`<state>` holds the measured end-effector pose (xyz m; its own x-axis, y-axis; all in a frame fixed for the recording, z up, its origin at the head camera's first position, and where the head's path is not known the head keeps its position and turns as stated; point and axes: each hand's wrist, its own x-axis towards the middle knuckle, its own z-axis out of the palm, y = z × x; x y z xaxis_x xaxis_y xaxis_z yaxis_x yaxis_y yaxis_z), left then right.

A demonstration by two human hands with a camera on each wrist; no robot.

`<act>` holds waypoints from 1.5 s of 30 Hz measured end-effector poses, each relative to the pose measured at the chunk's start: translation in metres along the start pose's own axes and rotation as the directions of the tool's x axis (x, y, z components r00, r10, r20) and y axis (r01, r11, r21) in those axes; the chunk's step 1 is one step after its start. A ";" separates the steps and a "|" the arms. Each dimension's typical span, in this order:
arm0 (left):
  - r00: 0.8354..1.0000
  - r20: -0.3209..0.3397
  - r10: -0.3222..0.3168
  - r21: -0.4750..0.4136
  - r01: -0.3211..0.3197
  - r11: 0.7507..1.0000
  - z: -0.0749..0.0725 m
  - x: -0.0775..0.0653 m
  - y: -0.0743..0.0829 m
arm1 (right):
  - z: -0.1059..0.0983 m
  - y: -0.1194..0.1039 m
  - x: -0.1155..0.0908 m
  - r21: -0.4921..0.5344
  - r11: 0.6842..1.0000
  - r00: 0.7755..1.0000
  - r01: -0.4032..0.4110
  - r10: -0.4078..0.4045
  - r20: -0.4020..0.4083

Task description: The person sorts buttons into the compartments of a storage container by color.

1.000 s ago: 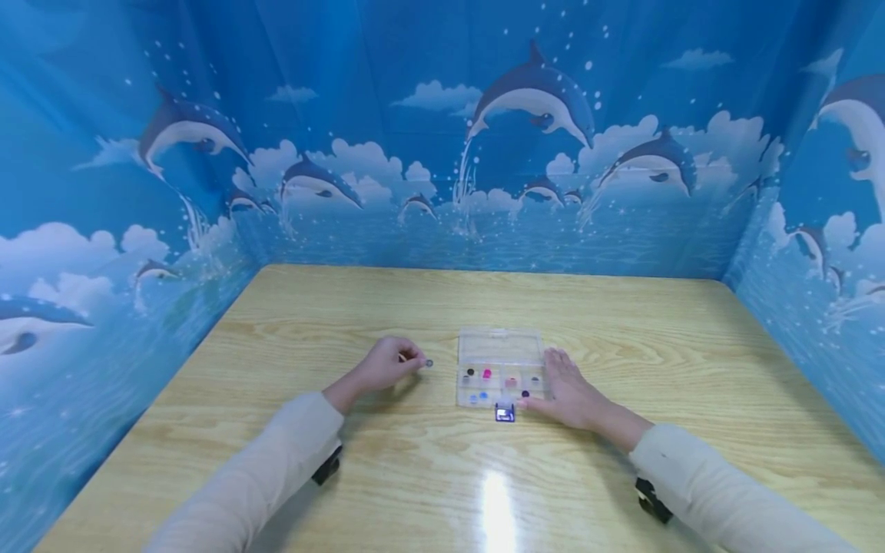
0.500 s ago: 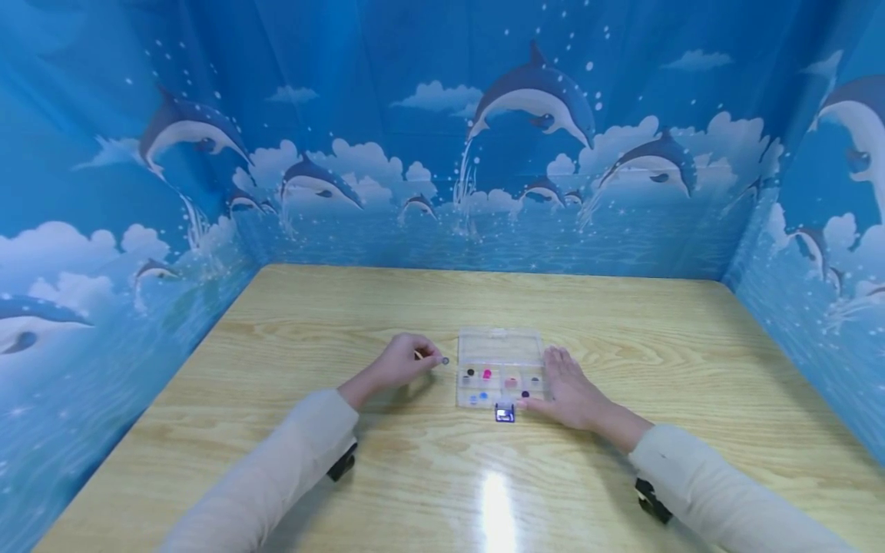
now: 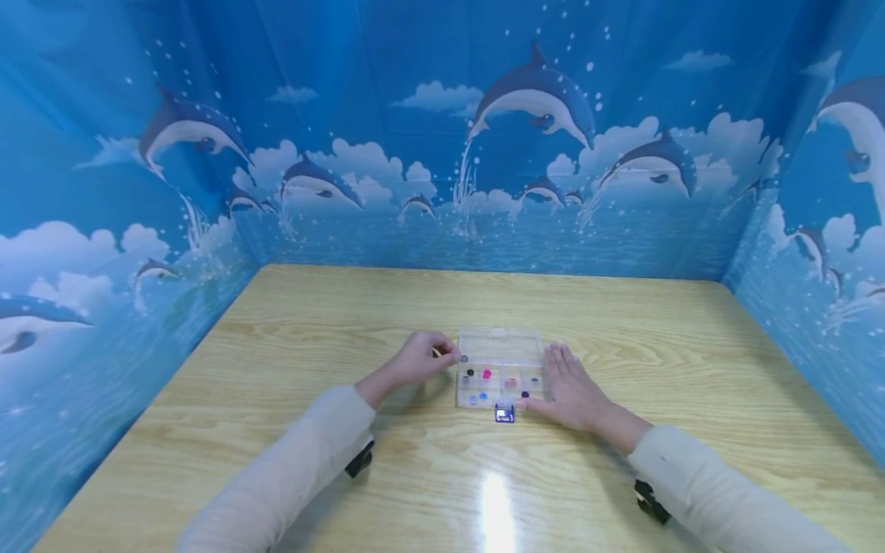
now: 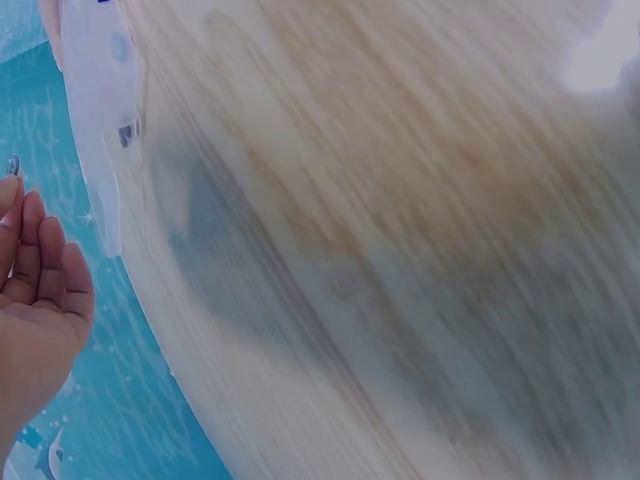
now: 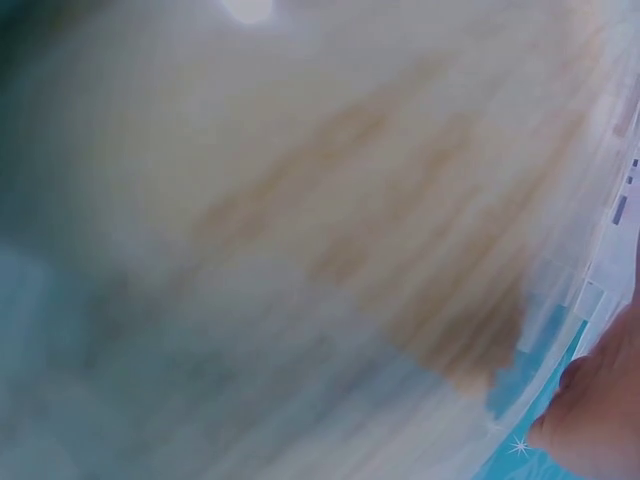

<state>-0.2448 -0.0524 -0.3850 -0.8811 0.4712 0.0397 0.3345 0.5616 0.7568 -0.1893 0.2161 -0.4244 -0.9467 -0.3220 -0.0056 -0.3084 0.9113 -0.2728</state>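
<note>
My left hand (image 3: 423,359) pinches a small round grey piece (image 3: 464,359), which looks like a button, between thumb and forefinger. It holds the piece at the left side of a clear plastic compartment box (image 3: 459,392), in front of the raised lid (image 3: 501,345). In the left wrist view the same grey piece (image 4: 12,165) shows at the fingertips, the other fingers loosely bent. My right hand (image 3: 572,392) rests along the box's right side, fingers straight and thumb at the front edge. Inside the compartments lie small black, pink (image 3: 487,374), blue (image 3: 483,396) and grey pieces.
A dark blue clasp or tag (image 3: 505,413) sits at the box's front edge. The box stands on a wood-grain table (image 3: 387,476). A blue curtain with dolphins (image 3: 429,223) encloses the table's back and sides.
My left hand has moved right with the grey piece, from the open table to the left edge of the box. The right hand and the box have stayed in place.
</note>
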 end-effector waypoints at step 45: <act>0.997 0.051 0.055 -0.037 -0.053 0.998 0.040 0.022 0.035 | -0.003 -0.004 -0.001 -0.037 0.999 1.000 0.008 -0.009 -0.024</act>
<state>-0.2397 0.0046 -0.3836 -0.8433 0.5353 0.0475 0.3679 0.5105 0.7772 -0.1871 0.2140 -0.4207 -0.9459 -0.3239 0.0196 -0.3191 0.9176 -0.2372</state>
